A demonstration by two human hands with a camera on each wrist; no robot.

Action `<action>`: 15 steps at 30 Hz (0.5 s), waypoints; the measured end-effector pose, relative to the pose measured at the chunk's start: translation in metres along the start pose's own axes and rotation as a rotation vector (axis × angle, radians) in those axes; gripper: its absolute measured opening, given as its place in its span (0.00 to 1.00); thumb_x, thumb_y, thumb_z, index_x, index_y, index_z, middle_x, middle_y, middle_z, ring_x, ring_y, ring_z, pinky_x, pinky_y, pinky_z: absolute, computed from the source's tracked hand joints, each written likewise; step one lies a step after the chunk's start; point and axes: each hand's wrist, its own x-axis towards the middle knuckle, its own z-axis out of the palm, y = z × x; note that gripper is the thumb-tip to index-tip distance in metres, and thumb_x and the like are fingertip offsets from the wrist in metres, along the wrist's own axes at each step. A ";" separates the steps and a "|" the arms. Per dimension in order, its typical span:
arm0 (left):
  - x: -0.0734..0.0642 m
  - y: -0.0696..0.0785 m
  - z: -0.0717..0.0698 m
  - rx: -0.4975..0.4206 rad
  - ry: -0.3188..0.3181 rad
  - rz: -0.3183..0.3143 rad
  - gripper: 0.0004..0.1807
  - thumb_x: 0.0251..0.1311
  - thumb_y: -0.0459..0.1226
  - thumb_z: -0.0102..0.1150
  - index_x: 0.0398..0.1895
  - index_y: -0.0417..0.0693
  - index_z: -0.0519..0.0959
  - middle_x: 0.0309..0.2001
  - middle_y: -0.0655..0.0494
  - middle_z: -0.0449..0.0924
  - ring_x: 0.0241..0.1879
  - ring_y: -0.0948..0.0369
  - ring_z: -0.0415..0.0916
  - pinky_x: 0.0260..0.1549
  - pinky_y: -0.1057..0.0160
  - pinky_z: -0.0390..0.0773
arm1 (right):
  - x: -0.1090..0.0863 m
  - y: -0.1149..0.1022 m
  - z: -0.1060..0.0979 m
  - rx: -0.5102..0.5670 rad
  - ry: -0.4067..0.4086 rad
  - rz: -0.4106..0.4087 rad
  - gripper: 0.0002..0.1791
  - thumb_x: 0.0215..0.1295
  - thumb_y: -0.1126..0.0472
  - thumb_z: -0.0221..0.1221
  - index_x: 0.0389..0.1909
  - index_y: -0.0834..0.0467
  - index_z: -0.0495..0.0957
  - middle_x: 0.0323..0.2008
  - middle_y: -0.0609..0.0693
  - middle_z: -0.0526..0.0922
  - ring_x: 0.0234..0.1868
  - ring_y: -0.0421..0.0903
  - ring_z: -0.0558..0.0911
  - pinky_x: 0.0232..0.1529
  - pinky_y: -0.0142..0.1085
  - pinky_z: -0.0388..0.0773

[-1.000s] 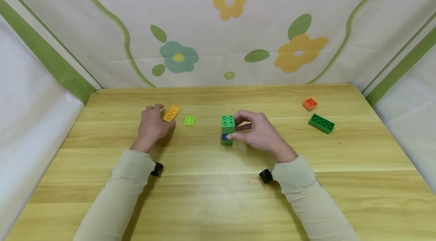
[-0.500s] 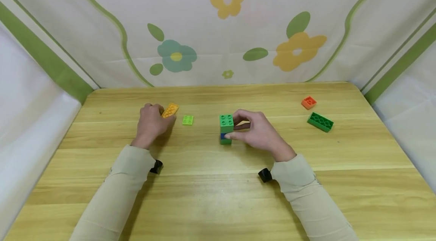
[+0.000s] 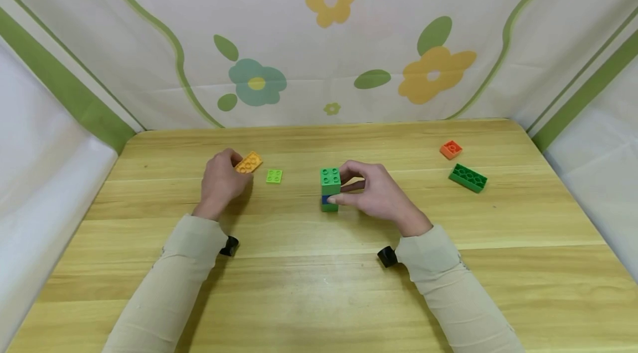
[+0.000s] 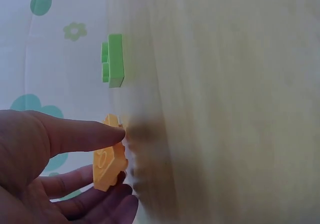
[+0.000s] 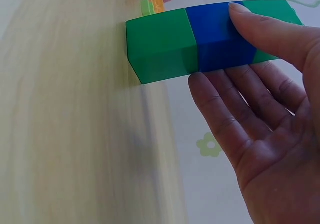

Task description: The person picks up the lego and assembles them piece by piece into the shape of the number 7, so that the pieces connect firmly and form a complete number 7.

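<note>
My left hand (image 3: 219,181) is at the left of the table, its thumb and fingers on either side of an orange building brick (image 3: 250,162). That brick lies with its hollow underside up; in the left wrist view the thumb crosses in front of the orange brick (image 4: 107,170). Around an upright stack in the middle, my right hand (image 3: 381,192) holds with thumb and fingertips. The stack has a green brick (image 3: 330,180) on top, a blue brick (image 5: 220,36) between, and another green brick (image 5: 162,46) at the bottom.
Between the orange brick and the stack lies a thin lime-green brick (image 3: 274,176), studs up. Toward the right back, an orange-red brick (image 3: 451,149) and a long dark green brick (image 3: 468,178) lie hollow side up. A flowered curtain (image 3: 294,37) hangs behind the wooden table (image 3: 319,297).
The left fingers have drawn in around the orange brick, which has turned slightly. My right hand keeps its hold on the stack. The head view has shifted a little.
</note>
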 end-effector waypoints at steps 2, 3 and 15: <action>0.000 0.000 0.001 -0.015 -0.001 0.005 0.24 0.64 0.31 0.62 0.63 0.34 0.76 0.58 0.35 0.80 0.51 0.45 0.76 0.50 0.49 0.79 | 0.000 0.000 0.000 -0.002 -0.001 -0.001 0.16 0.60 0.65 0.78 0.47 0.57 0.85 0.46 0.55 0.87 0.48 0.50 0.88 0.55 0.40 0.89; 0.000 0.000 0.001 -0.022 0.000 0.011 0.24 0.63 0.30 0.61 0.64 0.34 0.76 0.59 0.35 0.80 0.51 0.45 0.76 0.52 0.48 0.79 | 0.000 0.000 0.000 -0.003 -0.002 -0.002 0.16 0.60 0.65 0.79 0.47 0.57 0.85 0.46 0.55 0.87 0.48 0.50 0.88 0.55 0.40 0.89; -0.001 -0.001 0.006 -0.054 0.031 0.071 0.22 0.59 0.23 0.61 0.58 0.33 0.75 0.59 0.33 0.79 0.55 0.42 0.76 0.60 0.41 0.80 | 0.000 0.000 -0.001 0.004 -0.018 0.043 0.16 0.62 0.65 0.77 0.48 0.56 0.85 0.47 0.56 0.86 0.44 0.50 0.90 0.51 0.40 0.90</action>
